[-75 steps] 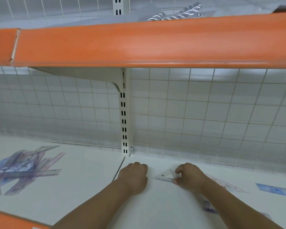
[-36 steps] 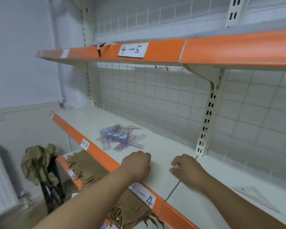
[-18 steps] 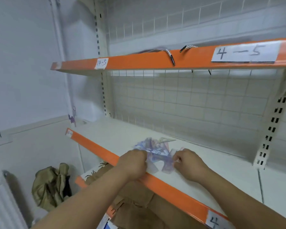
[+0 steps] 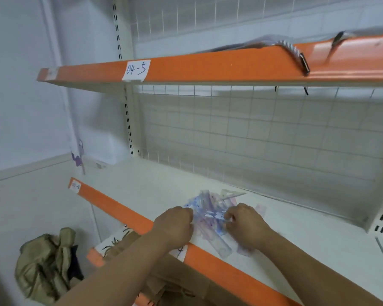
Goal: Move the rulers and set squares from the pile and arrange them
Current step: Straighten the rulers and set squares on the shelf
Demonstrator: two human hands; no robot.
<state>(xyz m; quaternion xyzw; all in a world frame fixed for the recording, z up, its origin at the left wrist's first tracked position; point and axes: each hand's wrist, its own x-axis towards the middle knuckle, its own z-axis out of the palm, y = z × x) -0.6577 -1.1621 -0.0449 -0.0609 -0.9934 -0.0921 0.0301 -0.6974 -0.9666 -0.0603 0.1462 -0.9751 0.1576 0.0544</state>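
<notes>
A loose pile of clear blue and pink rulers and set squares (image 4: 210, 214) lies on the white shelf (image 4: 146, 191) near its orange front edge. My left hand (image 4: 175, 224) is curled at the pile's left side, touching it. At the pile's right side my right hand (image 4: 243, 221) has its fingers curled in against the pieces. The blur hides whether either hand actually grips a piece. One ruler (image 4: 223, 246) sticks out toward me between my wrists.
An upper shelf with an orange rim (image 4: 208, 67) labelled 04-5 hangs above, with a cord draped over its edge (image 4: 296, 54). A wire grid back panel (image 4: 252, 133) closes the rear. Brown cardboard (image 4: 175, 281) sits on the shelf below, and a khaki bundle (image 4: 44, 263) lies on the floor.
My view swung left from the placed set square to the pile. Both hands travelled left along the shelf and now sit on either side of the pile.
</notes>
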